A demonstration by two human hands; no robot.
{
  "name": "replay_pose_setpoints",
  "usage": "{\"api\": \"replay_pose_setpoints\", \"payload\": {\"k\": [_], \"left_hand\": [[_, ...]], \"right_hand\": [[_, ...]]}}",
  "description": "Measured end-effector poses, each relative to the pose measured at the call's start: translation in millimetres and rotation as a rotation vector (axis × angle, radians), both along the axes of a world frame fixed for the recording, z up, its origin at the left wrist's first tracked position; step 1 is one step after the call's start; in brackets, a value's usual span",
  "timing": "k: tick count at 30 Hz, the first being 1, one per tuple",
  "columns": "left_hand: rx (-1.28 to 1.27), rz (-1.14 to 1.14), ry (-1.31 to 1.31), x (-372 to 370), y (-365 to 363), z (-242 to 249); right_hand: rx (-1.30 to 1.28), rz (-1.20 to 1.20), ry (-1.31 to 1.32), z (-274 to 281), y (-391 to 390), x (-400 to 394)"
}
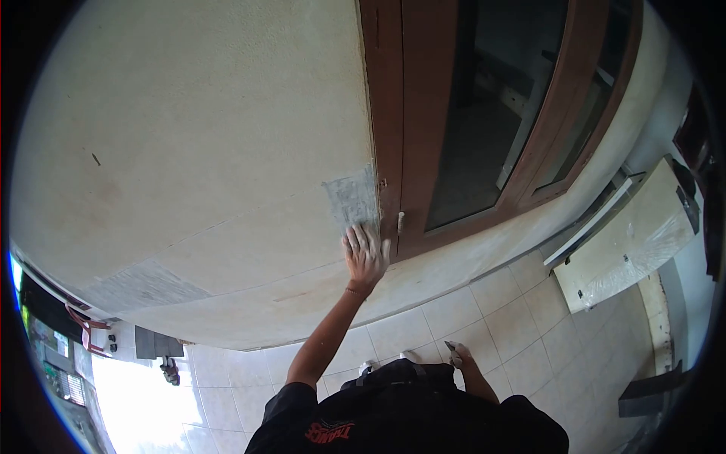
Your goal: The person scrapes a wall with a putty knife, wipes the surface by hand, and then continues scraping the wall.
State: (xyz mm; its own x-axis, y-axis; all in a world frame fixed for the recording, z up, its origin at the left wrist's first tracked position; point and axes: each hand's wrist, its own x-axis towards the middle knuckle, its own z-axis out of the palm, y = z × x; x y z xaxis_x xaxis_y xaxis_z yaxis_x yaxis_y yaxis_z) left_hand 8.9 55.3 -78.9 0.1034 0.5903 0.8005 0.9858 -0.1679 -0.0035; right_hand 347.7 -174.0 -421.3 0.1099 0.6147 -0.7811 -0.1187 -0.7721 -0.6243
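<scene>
My left hand (364, 253) lies flat against the cream wall (227, 136), fingers stretched upward and dusted with white. Its fingertips touch the lower part of a grey, rough filler patch (352, 198) beside the brown wooden frame (390, 151). Down near my waist, my right hand (460, 356) is closed around a small tool with a grey pointed end (451, 346). It looks like a putty knife, but most of it is hidden by the hand.
A second grey patch (147, 286) spreads low on the wall at left. The wood frames dark glass panes (491, 106). At right, a pale panel partly wrapped in plastic (624, 242) leans near the wall. Cream tiles (461, 318) cover the floor; a red-brown chair (89, 329) stands far left.
</scene>
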Motion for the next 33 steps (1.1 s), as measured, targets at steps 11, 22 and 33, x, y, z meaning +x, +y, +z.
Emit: {"api": "replay_pose_setpoints", "payload": {"k": [11, 22, 33], "left_hand": [[0.119, 0.069, 0.145, 6, 15, -1], [-1.161, -0.202, -0.223, -72, -97, -49], [0.02, 0.057, 0.2, -34, -1, 113]], "right_hand": [[-0.06, -0.082, 0.068, 33, 22, -27], [0.041, -0.085, 0.276, 70, 35, -37], [0.01, 0.002, 0.389, 113, 65, -124]]}}
